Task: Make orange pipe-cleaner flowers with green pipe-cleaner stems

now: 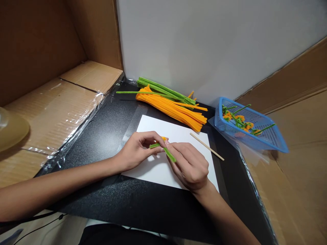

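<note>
A small orange-and-green fuzzy piece is pinched between the fingertips of the left hand and right hand, apparently so its stems can be controlled from both sides. It is held above a white paper sheet, perhaps for contrast. Bundled orange fuzzy stems are placed behind, seemingly within easy reach on the black tabletop.

Sheet: plain white | basket: blue, perforated | bundled stems: orange | tabletop: speckled black
</note>
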A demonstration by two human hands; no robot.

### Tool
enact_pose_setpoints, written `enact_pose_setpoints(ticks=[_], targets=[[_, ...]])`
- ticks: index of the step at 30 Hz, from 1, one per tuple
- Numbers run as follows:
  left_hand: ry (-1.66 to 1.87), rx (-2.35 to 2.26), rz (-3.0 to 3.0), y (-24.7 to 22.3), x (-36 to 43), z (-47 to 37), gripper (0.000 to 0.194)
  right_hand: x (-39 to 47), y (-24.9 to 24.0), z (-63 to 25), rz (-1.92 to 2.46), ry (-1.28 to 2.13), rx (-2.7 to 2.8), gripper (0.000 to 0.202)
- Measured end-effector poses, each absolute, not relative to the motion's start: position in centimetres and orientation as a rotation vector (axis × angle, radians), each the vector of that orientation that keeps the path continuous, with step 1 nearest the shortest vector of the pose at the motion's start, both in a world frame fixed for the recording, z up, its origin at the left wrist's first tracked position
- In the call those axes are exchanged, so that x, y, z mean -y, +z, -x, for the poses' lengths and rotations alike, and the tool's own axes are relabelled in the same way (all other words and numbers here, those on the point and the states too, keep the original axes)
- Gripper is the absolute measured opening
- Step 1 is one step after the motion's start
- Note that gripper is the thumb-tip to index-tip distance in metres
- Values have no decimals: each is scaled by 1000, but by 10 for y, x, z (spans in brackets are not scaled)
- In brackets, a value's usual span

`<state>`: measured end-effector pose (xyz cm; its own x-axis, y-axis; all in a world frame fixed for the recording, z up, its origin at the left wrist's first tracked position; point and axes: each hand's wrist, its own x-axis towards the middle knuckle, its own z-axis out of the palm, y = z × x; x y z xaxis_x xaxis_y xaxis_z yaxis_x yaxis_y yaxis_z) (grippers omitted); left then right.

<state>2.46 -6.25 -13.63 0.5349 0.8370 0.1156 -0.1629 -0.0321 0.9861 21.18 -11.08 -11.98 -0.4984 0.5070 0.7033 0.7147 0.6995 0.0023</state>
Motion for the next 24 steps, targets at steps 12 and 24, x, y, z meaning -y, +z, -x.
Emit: enact_pose_setpoints(ticks=[12, 24], targets=[[762, -613, -1085, -141, 59, -26, 27, 107, -126, -213, 935, -389, 2159, 26], [804, -654, -1116, -143, 62, -29, 27, 106, -131, -210, 966, -210, 2102, 18]])
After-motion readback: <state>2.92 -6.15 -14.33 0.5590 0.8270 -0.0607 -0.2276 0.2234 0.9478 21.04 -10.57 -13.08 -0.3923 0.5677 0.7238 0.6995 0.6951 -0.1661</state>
